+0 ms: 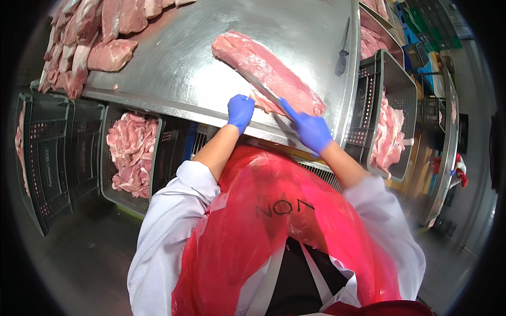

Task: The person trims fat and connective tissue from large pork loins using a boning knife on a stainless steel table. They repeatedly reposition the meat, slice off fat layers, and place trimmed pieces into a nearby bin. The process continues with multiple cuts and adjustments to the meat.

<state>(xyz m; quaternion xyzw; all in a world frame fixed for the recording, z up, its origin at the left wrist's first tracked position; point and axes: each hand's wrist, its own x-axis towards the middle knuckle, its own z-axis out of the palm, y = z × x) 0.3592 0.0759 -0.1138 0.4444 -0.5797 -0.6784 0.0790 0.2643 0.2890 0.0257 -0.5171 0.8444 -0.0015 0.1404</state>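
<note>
A long pink pork loin (271, 68) lies slantwise on the steel table (171, 60) in front of me. My right hand (311, 130), in a blue glove, is closed round a knife (263, 88), its index finger stretched forward along it. The knife's blade lies along the loin's near side, pointing up and left. My left hand (241, 111), gloved in blue too, is closed by the table's front edge. Its fingers pinch the end of a thin strip of meat (268, 105) beside the loin. The knife's handle is mostly hidden in my right hand.
Several meat pieces (110, 55) are heaped at the table's far left. Another knife (341, 62) with a dark handle lies near the right edge. Grey crates of meat stand below left (104, 168) and at the right (410, 108). Part of a person (460, 173) shows far right.
</note>
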